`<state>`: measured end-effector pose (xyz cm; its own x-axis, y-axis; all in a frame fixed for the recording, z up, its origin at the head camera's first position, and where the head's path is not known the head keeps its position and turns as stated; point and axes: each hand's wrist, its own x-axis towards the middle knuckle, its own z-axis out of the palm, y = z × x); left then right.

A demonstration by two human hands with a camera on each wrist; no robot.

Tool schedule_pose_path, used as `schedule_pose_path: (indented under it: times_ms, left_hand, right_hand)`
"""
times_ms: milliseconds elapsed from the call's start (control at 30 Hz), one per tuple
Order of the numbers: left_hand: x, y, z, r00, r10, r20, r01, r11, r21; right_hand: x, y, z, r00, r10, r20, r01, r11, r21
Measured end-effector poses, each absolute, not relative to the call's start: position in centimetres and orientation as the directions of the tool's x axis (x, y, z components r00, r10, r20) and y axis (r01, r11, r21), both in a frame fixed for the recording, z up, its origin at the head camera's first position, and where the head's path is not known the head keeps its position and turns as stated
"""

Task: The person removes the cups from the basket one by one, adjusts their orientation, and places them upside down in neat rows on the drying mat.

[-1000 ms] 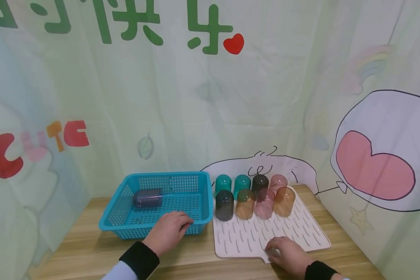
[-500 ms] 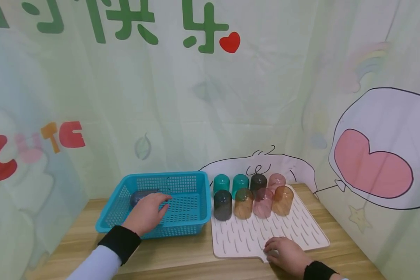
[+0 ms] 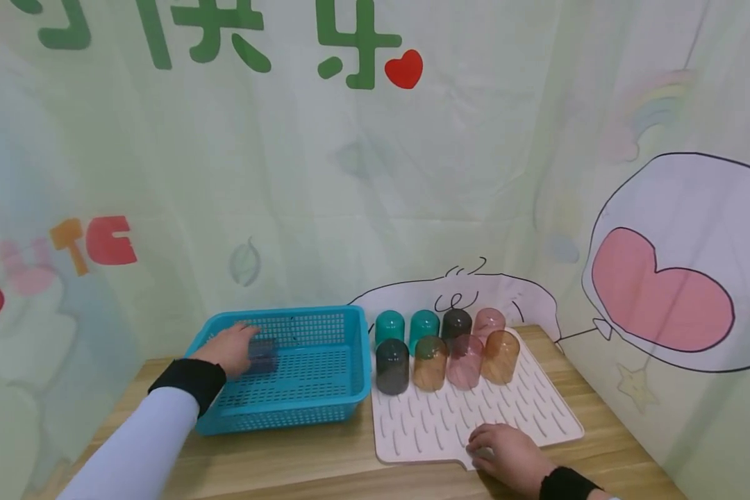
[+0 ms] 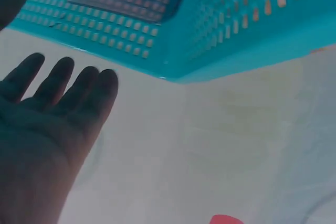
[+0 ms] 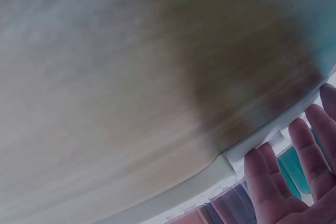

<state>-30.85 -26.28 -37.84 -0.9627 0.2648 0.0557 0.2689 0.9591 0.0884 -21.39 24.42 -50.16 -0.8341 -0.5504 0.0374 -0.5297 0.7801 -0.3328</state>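
Note:
A transparent purplish cup (image 3: pixel 264 355) lies on its side in the left part of a blue plastic basket (image 3: pixel 281 414). My left hand (image 3: pixel 228 349) is over the basket's left side, right beside the cup. In the left wrist view its fingers (image 4: pixel 107 85) are extended and hold nothing, apart from the cup. My right hand (image 3: pixel 509 455) lies at the front edge of a white ridged drying mat (image 3: pixel 475 417), fingers loosely bent and holding nothing. Upside down on the mat stand several transparent cups, among them a teal cup (image 3: pixel 390 326), a dark grey cup (image 3: pixel 392 368) and an amber cup (image 3: pixel 501 357).
A wooden table (image 3: pixel 275 458) carries the basket and the mat side by side. Close behind them hangs a printed curtain (image 3: pixel 300 194), which also borders both sides. The cups stand in two rows on the mat's back half.
My left hand has moved left, from the basket's front rim over the cup to the basket's left side. The right hand has stayed at the mat's edge. The view has shifted slightly.

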Motion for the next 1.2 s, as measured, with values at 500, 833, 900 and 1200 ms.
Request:
schedule_pose_path:
  times_ms: [500,833,900,1200]
  left_hand:
    - [-34.4,-28.6,-41.0,-0.977,0.171,-0.131,0.162,0.984,0.076]
    - [-35.0,-28.2,-41.5,-0.981,0.13,-0.145,0.112,0.986,0.125]
    - [-34.9,-28.1,-41.6,-0.982,0.133,-0.137,0.119,0.987,0.107]
    - [-34.7,-27.4,-41.6,-0.987,0.145,-0.074,0.139,0.988,0.072]
  right_hand:
    - [-21.5,24.6,-51.1,-0.822,-0.567,0.05,-0.55,0.77,-0.324]
    - [-21.6,24.5,-50.4,-0.843,-0.537,0.018,-0.516,0.799,-0.309]
    - [-21.6,24.6,-50.4,-0.839,-0.543,0.027,-0.524,0.796,-0.303]
    - [-21.7,24.7,-50.9,-0.833,-0.547,0.084,-0.548,0.794,-0.264]
